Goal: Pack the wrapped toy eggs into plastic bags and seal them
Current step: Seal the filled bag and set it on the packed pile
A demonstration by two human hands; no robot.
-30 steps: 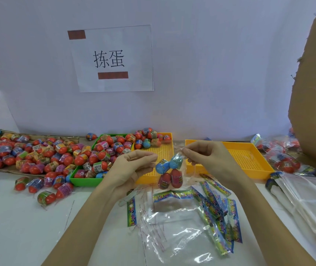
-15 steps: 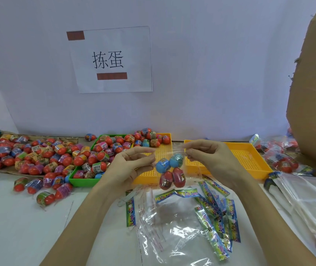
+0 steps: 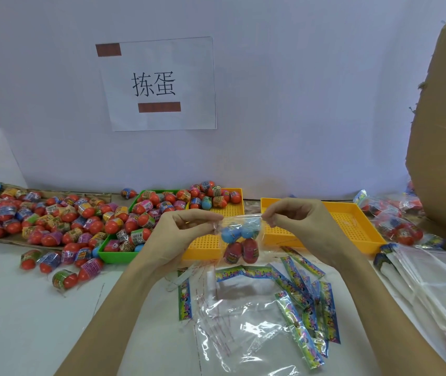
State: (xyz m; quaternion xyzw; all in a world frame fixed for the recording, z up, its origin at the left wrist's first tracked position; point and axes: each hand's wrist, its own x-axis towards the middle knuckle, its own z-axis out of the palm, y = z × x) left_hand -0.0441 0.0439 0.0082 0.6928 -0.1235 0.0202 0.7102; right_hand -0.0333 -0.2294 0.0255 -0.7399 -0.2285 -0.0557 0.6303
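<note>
Eggs (image 3: 239,240), four of them, two blue above two red, hang in a small clear plastic bag (image 3: 241,234) held in the air at the centre of the view, above the near edge of a yellow tray (image 3: 211,240). Left hand (image 3: 186,234) pinches the bag's top edge at its 9 o'clock corner, thumb and fingers curled tight on the film; right hand (image 3: 300,223) pinches the 3 o'clock corner the same way, so each grip is closed on the mouth of the bag. My reading is that filling is done for this bag and the seal is being pressed or is about to be; whether the strip is already shut I cannot tell.

Much remains: at 9 o'clock a heap of loose eggs (image 3: 53,221) spreads across the table, more fill a green tray (image 3: 113,253), and empty bags (image 3: 243,321) with printed header strips (image 3: 306,302) lie at 6 o'clock. Finished packs (image 3: 395,221) sit at 3 o'clock, beyond a second yellow tray (image 3: 352,221).
</note>
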